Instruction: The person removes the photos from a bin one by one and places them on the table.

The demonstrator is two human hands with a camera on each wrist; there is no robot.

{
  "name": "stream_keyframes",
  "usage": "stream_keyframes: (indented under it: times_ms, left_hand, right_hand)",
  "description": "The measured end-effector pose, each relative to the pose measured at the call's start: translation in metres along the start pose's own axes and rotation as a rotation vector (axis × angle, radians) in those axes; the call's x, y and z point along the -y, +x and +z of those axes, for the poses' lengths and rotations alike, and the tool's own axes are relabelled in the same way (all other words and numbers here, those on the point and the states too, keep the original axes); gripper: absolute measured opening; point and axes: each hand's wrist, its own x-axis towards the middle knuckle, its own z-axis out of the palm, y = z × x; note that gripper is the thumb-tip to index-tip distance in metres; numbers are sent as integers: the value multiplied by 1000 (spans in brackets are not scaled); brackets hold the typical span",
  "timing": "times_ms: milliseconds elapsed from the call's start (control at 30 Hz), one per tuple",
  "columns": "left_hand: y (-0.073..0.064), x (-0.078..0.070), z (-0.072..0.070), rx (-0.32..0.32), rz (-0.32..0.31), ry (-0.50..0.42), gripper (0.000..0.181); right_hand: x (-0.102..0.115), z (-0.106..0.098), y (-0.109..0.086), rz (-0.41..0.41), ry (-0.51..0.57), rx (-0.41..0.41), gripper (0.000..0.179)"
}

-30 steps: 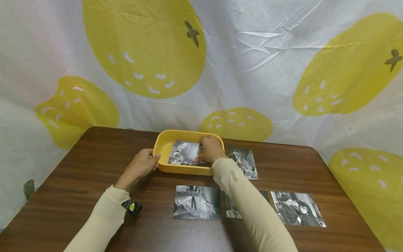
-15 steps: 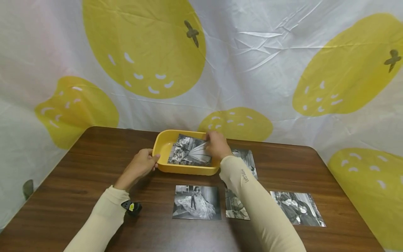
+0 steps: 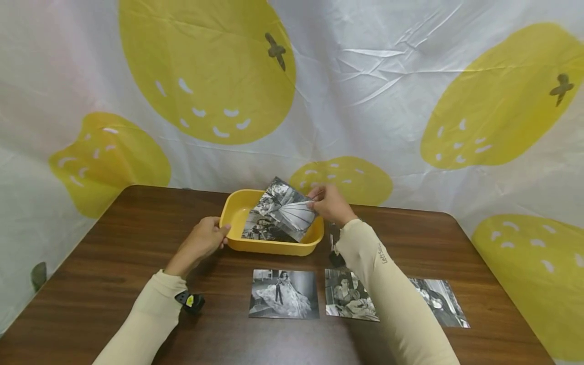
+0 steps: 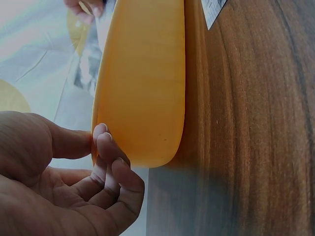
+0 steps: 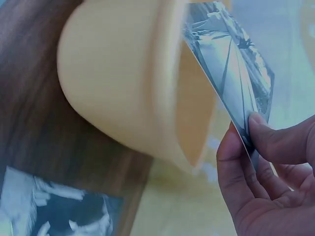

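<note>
A yellow plastic tray stands near the back edge of the table. My left hand pinches its left rim between thumb and fingers, as the left wrist view shows up close. Over the tray's right side my right hand pinches a black-and-white photo by one corner. That photo is tilted, its upper corner above the tray's back rim. Beneath it, another black-and-white photo lies in the tray, partly covered.
In front of the tray, a photo of a figure in a wide gown lies on the wooden table. Right of it are a second photo and a third, both partly behind the right sleeve. A patterned curtain hangs behind the table.
My right hand has risen and moved right, lifting the photo's edge out of the tray and tilting it. Another photo in the tray now shows beneath. My left hand stays on the rim.
</note>
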Motion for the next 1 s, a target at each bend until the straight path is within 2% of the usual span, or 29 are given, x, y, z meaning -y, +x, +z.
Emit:
stream_keyframes:
  times_ms: [200,333,633,800,1000]
  left_hand:
    - [0,0,1,1,-1,-5,37]
    - [0,0,0,7,-17,-9,35]
    - [2,1,0,14,-22,13,36]
    - [1,0,0,19,-17,4,34]
    - [1,-1,-1,19,-27,-6,33]
  right_hand:
    - [-10,-38,-14,76,106,-58,20]
    - [-27,-65,-25,105,114,-80,23]
    - [-72,-112,-57,140,-46,-132,30]
    - [-95,-126,-76,191,-128,-192,30]
    - [-122,-135,-94,266,-168,-251,32]
